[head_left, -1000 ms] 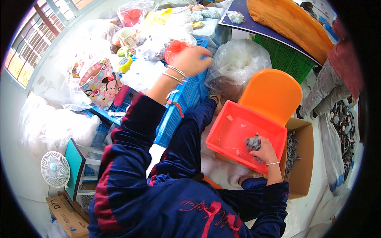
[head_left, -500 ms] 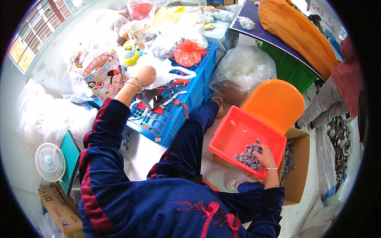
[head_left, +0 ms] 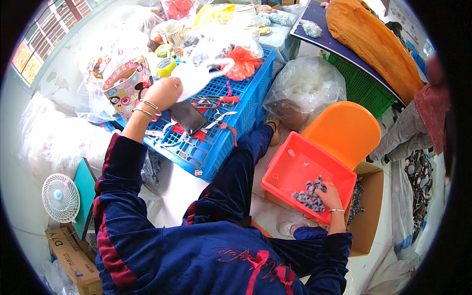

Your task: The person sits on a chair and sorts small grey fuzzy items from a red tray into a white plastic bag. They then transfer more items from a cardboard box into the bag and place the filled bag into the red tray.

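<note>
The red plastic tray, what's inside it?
Inside the red plastic tray lie small fuzzy grey pieces and a pale scrap. The right grip covers part of the tray, so what's beneath can't be seen.

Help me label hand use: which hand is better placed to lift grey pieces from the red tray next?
Probably the right hand, at the grey pieces; the left hand is at the blue crate.

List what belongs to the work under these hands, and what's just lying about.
In the work:
- white plastic bag, apparently gripped by the left hand
- grey fluffy pieces, at the right hand
- red tray holding them

Lying about, seemingly:
- white fan
- flat black object
- yellow tape roll
- orange cloth
</note>
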The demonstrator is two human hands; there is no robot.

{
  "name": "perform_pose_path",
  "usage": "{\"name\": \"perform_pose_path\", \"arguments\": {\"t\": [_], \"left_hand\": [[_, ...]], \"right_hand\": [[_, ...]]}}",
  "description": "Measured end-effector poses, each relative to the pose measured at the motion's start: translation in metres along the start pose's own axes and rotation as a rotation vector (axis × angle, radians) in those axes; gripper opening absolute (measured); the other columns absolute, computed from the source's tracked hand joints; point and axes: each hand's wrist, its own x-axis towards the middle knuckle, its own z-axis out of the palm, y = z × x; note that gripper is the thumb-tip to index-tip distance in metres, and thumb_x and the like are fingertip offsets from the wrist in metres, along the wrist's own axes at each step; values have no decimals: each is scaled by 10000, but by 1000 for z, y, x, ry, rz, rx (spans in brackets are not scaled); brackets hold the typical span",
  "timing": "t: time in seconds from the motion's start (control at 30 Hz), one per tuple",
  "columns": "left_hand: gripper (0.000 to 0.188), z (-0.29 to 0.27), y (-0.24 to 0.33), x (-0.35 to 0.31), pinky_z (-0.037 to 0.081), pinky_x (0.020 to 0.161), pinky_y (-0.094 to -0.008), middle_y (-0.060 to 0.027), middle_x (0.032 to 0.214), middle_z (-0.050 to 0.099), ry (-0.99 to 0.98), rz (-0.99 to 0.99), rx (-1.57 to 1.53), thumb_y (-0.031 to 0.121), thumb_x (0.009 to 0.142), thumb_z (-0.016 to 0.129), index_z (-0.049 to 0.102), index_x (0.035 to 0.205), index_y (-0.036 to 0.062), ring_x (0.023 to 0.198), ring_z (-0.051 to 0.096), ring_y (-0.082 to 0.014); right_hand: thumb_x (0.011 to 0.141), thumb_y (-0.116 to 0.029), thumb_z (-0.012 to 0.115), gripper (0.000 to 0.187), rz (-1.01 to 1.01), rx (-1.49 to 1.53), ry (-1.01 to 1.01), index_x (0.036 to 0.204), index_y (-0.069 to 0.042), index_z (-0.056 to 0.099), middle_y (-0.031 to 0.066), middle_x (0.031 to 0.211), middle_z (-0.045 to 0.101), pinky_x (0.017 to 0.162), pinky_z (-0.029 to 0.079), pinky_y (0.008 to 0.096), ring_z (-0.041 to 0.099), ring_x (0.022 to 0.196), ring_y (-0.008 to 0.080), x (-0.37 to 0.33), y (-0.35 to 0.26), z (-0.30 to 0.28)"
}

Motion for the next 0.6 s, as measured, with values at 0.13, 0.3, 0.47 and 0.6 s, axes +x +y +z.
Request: {"name": "perform_pose_path", "arguments": {"t": [0.13,0.3,0.47,0.6], "left_hand": [[263,-22,-13,8,481,713,-499,-289,838,606,468,-186,-300,254,952,483,612,917,27,832,612,-456],[331,-58,-24,19,488,815,-379,-242,894,662,775,-179,-364,254,954,487,626,1052,-31,896,659,-349],[311,-94,-29,21,458,745,-282,-101,808,642,807,-200,-527,227,938,505,643,1005,-43,782,562,-129],[316,-111,0,15,459,769,-251,-25,904,650,838,-267,-961,217,947,504,658,998,-54,832,574,-109]], "right_hand": [[751,-281,741,515,-5,7,2,1115,58,612,256,1127,609,938,469,416,588,1072,388,0,2,1],[751,-279,741,518,2,11,-21,1116,64,609,251,1147,603,943,467,411,583,1083,385,2,6,1],[760,-287,731,516,3,17,-41,1119,64,611,249,1156,599,950,464,406,582,1089,379,2,6,1],[766,-292,725,511,18,31,-45,1116,62,614,243,1158,598,957,460,401,580,1095,372,-1,5,-2]]}}
